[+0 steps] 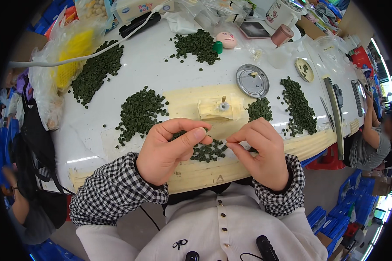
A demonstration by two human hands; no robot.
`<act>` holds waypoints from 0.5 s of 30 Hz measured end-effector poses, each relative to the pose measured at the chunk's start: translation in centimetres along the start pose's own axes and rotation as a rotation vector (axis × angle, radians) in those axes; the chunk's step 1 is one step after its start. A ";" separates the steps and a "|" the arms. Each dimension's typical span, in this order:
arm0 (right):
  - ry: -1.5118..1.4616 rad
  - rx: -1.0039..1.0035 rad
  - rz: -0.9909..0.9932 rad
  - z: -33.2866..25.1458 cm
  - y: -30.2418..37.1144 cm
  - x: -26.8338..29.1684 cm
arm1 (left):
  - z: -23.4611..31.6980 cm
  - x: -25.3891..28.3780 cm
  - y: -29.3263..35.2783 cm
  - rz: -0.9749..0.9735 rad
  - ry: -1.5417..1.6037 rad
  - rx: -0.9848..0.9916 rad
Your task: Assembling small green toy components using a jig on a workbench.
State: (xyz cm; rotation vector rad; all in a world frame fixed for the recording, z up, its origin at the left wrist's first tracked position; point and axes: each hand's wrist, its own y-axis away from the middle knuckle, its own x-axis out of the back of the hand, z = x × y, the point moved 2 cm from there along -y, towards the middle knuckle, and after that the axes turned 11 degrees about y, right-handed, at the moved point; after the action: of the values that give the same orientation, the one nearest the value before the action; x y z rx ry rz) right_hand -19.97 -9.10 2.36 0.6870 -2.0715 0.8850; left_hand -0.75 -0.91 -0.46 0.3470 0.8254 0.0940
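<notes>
My left hand (pixel 172 148) is closed in a pinch, a small dark green piece just showing at its thumb and index tips. Beside it, my right hand (pixel 263 150) also pinches, its fingertips pointing toward the left ones; what they hold is too small to make out. Beneath and between the hands lies a pile of small dark green pieces (pixel 210 152), partly hidden by the left hand. Just beyond stands a block wrapped in pale yellow tape (pixel 211 114), with a short peg (pixel 223 101) upright on it.
More green heaps lie at left (pixel 139 113), far left (pixel 98 71), back (pixel 196 45) and right (pixel 298 106). A round metal dish (pixel 238 82) stands behind the block. A white cable (pixel 87 57) crosses the back left. People sit at both sides.
</notes>
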 end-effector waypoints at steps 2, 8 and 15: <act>0.034 0.039 -0.037 -0.1 0.0 -0.4 | -0.1 0.0 0.0 -0.005 -0.004 -0.001; 0.189 0.099 -0.110 -0.7 0.0 -1.5 | -0.1 -0.1 0.0 -0.007 -0.018 -0.008; 0.254 0.147 -0.160 -1.4 -0.2 -1.2 | 0.0 -0.2 0.1 -0.011 -0.029 -0.013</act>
State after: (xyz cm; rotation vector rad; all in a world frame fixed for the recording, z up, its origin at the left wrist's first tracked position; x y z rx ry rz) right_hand -18.57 -7.95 2.10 0.7644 -1.7154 0.9850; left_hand -0.88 -0.86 -0.31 0.3302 0.7981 0.0837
